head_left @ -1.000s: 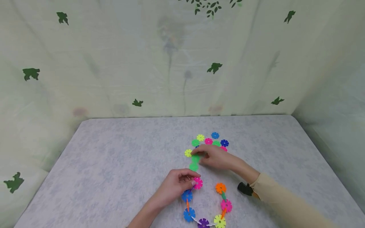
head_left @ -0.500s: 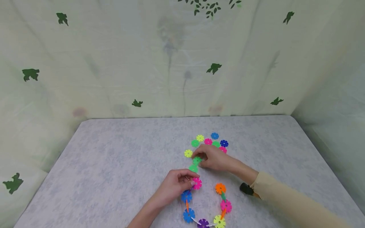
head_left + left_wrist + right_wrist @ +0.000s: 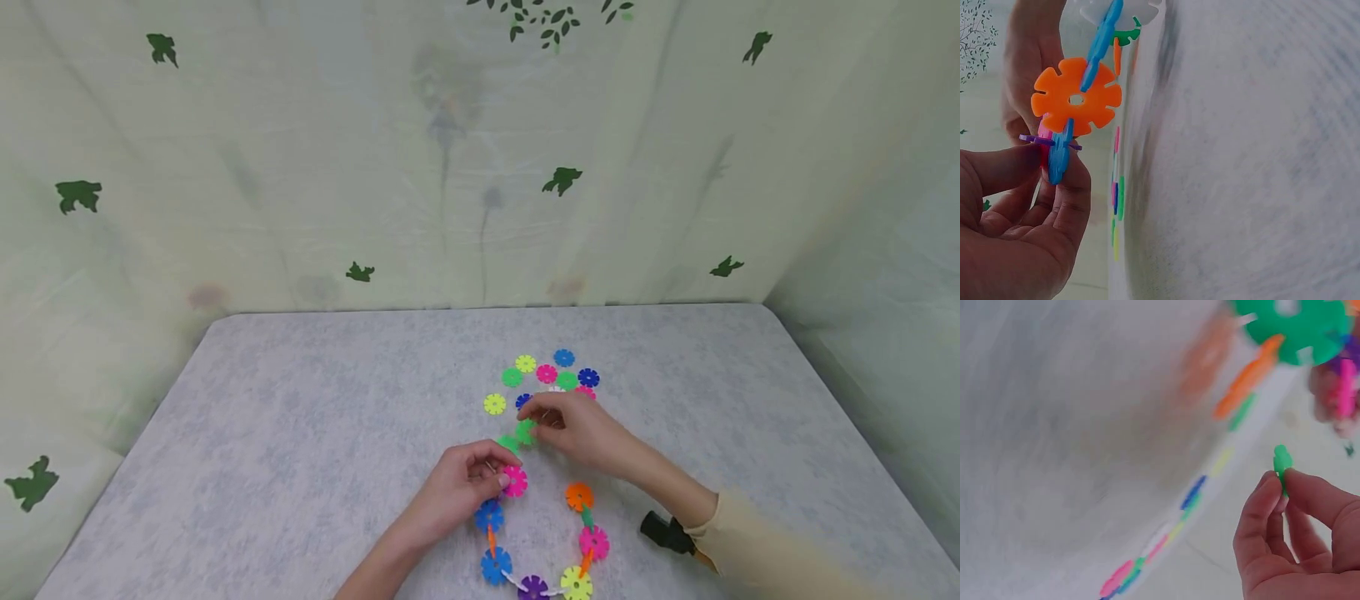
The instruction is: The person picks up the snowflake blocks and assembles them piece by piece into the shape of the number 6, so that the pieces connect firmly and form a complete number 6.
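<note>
My left hand (image 3: pixel 465 483) pinches a pink notched flower disc (image 3: pixel 516 481) at one end of a chain of such discs slotted together. In the left wrist view, a purple disc (image 3: pixel 1034 140), a blue disc (image 3: pixel 1059 159) and an orange disc (image 3: pixel 1094 103) follow from it. The chain curves like a U, its other end an orange disc (image 3: pixel 579 497). My right hand (image 3: pixel 588 429) pinches a loose green flower disc (image 3: pixel 525 432) between thumb and index finger, also edge-on in the right wrist view as a green disc (image 3: pixel 1282 461). Another green disc (image 3: pixel 507 444) lies just behind my left fingertips.
Several loose discs lie behind my right hand, among them a yellow disc (image 3: pixel 494 404), a dark blue disc (image 3: pixel 588 377) and a light blue disc (image 3: pixel 564 357). A black object (image 3: pixel 664 532) shows beside my right sleeve. A patterned curtain (image 3: pixel 375 167) hangs behind the grey table (image 3: pixel 300 433).
My right hand has lifted the green disc from near the yellow one and drawn it back and slightly right, uncovering a dark blue disc. My left hand stays almost still, holding the pink disc.
</note>
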A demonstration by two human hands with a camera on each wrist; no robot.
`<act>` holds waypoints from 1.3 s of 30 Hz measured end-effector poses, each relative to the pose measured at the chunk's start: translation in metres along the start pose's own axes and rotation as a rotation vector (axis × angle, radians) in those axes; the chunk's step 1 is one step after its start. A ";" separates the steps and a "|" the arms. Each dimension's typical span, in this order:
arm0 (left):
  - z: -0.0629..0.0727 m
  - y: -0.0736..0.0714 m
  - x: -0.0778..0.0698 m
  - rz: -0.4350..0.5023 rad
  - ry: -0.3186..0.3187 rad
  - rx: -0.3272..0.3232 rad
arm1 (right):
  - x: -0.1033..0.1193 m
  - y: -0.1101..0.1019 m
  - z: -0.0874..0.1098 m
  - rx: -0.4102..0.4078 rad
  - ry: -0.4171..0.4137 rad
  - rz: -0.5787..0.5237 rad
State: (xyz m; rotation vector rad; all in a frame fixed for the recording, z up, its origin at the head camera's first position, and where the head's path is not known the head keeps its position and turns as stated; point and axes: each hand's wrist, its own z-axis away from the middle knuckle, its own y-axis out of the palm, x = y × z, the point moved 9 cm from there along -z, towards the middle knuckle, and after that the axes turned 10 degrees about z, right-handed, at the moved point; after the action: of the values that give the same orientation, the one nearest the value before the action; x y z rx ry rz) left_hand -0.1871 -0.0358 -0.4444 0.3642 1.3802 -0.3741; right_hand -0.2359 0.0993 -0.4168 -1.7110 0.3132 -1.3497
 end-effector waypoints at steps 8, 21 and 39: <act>0.000 -0.001 -0.002 0.001 0.027 0.003 | 0.006 -0.004 0.031 -0.103 0.096 -0.148; 0.000 -0.002 -0.003 0.047 0.015 -0.015 | 0.011 0.006 0.058 -0.181 0.262 -0.345; -0.002 -0.004 0.004 0.237 -0.051 -0.047 | 0.006 0.009 0.058 -0.207 0.273 -0.286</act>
State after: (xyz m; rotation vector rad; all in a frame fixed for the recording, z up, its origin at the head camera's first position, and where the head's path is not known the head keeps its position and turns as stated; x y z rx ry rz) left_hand -0.1906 -0.0387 -0.4490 0.4710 1.2774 -0.1548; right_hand -0.1800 0.1187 -0.4196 -1.7907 0.3841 -1.8213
